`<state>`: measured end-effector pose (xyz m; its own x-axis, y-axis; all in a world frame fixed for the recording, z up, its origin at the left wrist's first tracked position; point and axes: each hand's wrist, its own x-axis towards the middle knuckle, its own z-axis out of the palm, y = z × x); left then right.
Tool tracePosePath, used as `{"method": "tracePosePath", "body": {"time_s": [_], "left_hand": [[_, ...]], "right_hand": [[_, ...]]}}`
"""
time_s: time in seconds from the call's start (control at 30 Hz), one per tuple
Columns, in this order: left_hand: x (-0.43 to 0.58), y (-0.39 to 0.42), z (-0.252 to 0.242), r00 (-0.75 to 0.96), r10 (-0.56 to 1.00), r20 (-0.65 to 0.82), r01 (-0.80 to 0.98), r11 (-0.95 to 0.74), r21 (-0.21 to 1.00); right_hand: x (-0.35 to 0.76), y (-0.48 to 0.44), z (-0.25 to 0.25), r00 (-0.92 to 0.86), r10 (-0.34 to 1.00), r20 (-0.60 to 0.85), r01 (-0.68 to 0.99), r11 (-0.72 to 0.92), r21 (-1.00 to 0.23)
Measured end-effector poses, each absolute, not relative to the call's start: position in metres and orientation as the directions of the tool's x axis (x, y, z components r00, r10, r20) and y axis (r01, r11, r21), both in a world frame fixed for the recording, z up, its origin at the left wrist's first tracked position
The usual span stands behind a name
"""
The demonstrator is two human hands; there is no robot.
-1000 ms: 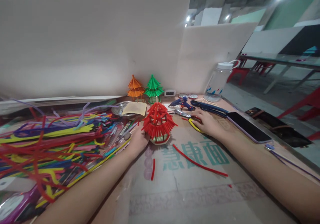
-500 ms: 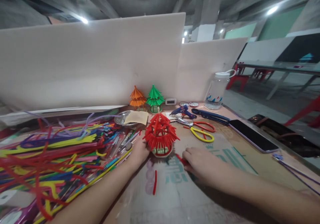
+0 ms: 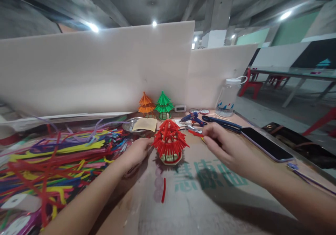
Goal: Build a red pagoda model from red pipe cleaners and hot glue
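A small red pagoda model (image 3: 170, 142) made of pipe cleaners stands on the cardboard sheet (image 3: 210, 200) at the centre. My left hand (image 3: 135, 151) rests just left of it, fingers curled near its base. My right hand (image 3: 223, 146) is lifted to the right of the model, pinching one end of a red pipe cleaner (image 3: 194, 132) whose tip points at the model's roof.
A heap of coloured pipe cleaners (image 3: 52, 158) fills the left. Orange (image 3: 146, 104) and green (image 3: 163, 104) pagodas stand at the back by the white board. A blue glue gun (image 3: 193, 118), a water bottle (image 3: 228, 96) and a phone (image 3: 266, 143) lie right. A short red piece (image 3: 163, 189) lies in front.
My right hand went from the scissors down to the long red pipe cleaner on the cardboard, picked it up and raised it beside the red model. My left hand slid slightly left.
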<state>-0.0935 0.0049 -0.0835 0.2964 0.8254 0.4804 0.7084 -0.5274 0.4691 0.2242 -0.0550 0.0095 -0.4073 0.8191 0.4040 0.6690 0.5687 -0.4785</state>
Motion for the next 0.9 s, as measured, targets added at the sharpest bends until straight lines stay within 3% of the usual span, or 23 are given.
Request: {"method": "tracePosePath", "body": {"time_s": [0.03,0.07,0.2,0.3,0.4,0.6,0.77,0.9], "left_hand": [[-0.099,0.005,-0.074,0.347,0.872,0.345,0.788,-0.471,0.397],[-0.104,0.004,-0.064,0.325,0.890,0.321,0.825,-0.433,0.364],[-0.102,-0.006,-0.011,0.246,0.890,0.384,0.873,-0.376,0.312],[-0.081,-0.016,0.033,0.134,0.856,0.500,0.867,-0.345,0.359],[-0.058,-0.019,0.058,0.109,0.845,0.523,0.789,-0.394,0.472],[-0.039,-0.009,0.046,0.096,0.848,0.521,0.685,-0.436,0.583],[-0.034,-0.007,0.039,0.130,0.869,0.477,0.646,-0.439,0.624],[-0.031,-0.008,0.038,0.150,0.883,0.444,0.583,-0.442,0.682]], "right_hand": [[0.222,-0.050,0.013,-0.390,0.810,0.438,0.657,0.578,-0.485],[0.220,-0.046,0.017,-0.382,0.798,0.466,0.638,0.592,-0.492],[0.199,-0.025,0.027,-0.387,0.755,0.529,0.626,0.636,-0.451],[0.179,-0.014,0.029,-0.399,0.760,0.513,0.700,0.614,-0.365],[0.162,-0.011,0.029,-0.416,0.759,0.501,0.769,0.588,-0.251],[0.146,-0.016,0.024,-0.448,0.750,0.486,0.825,0.557,-0.099],[0.143,-0.010,0.016,-0.436,0.734,0.520,0.835,0.546,-0.071],[0.145,-0.005,0.019,-0.417,0.751,0.511,0.831,0.543,-0.121]]}}
